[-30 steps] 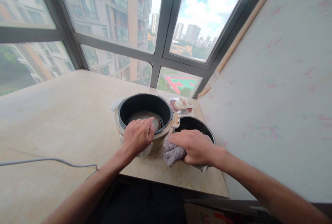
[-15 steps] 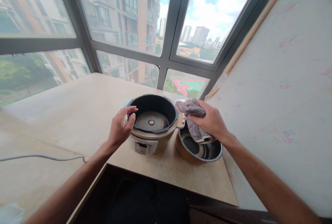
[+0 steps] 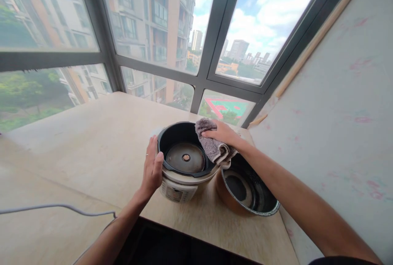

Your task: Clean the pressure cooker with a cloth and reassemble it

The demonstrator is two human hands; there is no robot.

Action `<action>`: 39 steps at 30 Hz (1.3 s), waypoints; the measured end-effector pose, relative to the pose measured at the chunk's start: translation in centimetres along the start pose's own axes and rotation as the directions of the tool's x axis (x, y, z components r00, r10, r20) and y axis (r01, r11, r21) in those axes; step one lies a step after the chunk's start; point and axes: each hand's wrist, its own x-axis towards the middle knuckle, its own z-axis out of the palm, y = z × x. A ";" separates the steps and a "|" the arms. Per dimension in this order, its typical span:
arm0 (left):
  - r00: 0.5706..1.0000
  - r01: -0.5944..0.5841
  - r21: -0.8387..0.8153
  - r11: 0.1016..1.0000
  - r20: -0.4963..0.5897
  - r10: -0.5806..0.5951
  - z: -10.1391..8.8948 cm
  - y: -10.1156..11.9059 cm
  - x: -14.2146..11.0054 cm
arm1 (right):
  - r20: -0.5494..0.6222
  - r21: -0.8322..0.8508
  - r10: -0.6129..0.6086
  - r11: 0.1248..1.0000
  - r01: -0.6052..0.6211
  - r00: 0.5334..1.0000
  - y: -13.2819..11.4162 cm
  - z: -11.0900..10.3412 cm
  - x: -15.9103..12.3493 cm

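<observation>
An electric pressure cooker (image 3: 179,189) with a white body and control panel stands lidless on the wooden counter. Its dark inside shows a round heating plate (image 3: 175,158) with a small copper-coloured button in the middle. My left hand (image 3: 152,171) holds the cooker's left side at the rim, thumb toward the front. My right hand (image 3: 222,133) is closed around a folded grey-brown towel (image 3: 211,144), which lies against the cooker's right rim and hides part of it. Just right of the cooker, below my right forearm, is the dark-lined inner pot (image 3: 242,191), worn pale inside.
The pale wooden counter (image 3: 76,142) runs along grey-framed windows (image 3: 202,83). A grey cord (image 3: 61,205) crosses at the left, passing near my left forearm. A papered wall (image 3: 337,134) bounds the right side, and a dark opening (image 3: 166,244) lies below the counter's front edge.
My left hand has come from above the cooker's rim down onto its left side. The towel in my right hand has moved left, from over the inner pot to the cooker's right rim.
</observation>
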 end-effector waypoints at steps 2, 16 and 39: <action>1.000 0.015 -0.051 0.999 -0.006 -0.015 0.1 0.0 -0.2 | 0.092 -0.107 0.084 0.992 -0.074 0.992 -1.2 1.2 1.3; 1.000 0.022 -0.135 0.991 -0.015 -0.024 0.4 0.6 -0.7 | 0.440 -0.007 0.028 1.000 -0.028 0.897 -7.4 11.0 4.6; 1.000 -0.017 -0.107 0.994 -0.013 0.016 -0.1 1.1 -0.2 | 0.607 -0.491 -0.549 0.310 0.814 0.575 -0.6 8.8 4.1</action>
